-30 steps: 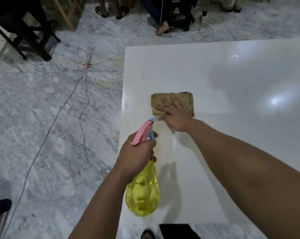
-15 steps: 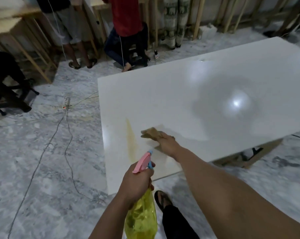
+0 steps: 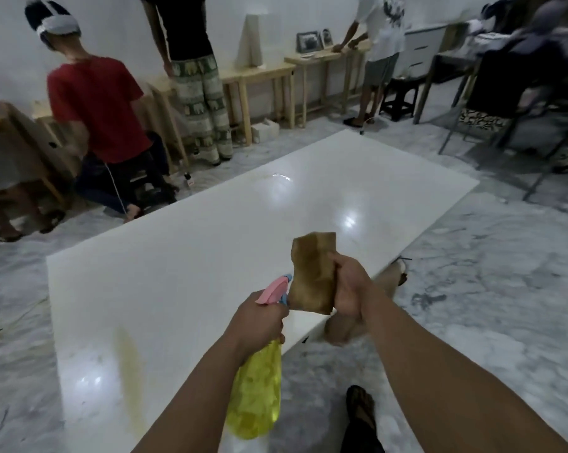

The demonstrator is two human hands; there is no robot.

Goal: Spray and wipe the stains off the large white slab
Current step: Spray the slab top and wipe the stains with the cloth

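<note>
— Slab [image 3: 230,243] lies low over the marble floor [image 3: 491,305], a yellowish streak [image 3: 130,358] near its close corner.

— And the hands?

— Left hand [image 3: 259,322] fingers wrap the yellow spray bottle [image 3: 256,393]; right hand [image 3: 349,289] fingers pinch the brown cloth [image 3: 312,273], raised above the slab.

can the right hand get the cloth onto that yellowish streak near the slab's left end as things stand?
Probably yes. The right hand holds the cloth lifted above the slab; the streak lies bare, though the left hand with the spray bottle partly crosses the path.
</note>
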